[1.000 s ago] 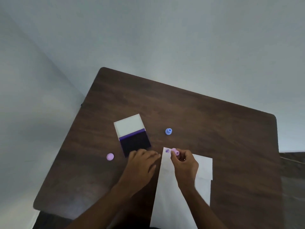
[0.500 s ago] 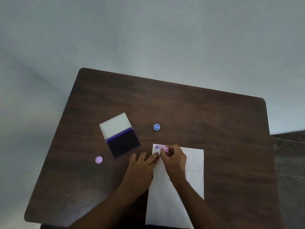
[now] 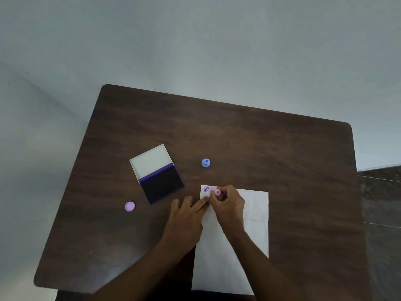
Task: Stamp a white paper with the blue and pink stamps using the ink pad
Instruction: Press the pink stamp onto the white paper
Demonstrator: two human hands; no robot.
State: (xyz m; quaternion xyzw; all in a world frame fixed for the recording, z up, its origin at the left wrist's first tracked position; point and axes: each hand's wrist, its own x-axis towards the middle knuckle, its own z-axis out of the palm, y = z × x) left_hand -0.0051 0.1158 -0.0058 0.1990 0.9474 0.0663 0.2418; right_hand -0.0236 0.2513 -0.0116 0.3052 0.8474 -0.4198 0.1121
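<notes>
Just right of the purple print [image 3: 206, 189] on the paper [image 3: 249, 213], the right hand [image 3: 227, 205] pinches the pink stamp [image 3: 217, 192] (left hand [image 3: 186, 216] flat, steadying the paper's edge), blue stamp [image 3: 205, 162] beyond, likelier next.

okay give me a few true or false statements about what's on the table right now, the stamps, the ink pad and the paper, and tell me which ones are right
1. The right hand pinches the small pink plastic stamp over the white paper sheet. True.
2. The round blue plastic stamp sits on the ink pad. False: it stands alone on the dark wooden table, right of the open purple ink pad.
3. The paper is blank. False: a purple print shows at its far left corner.
4. The left hand lies flat, fingertips on the paper's left edge. True.
5. A round pink cap lies on the table left of the ink pad. True.
</notes>
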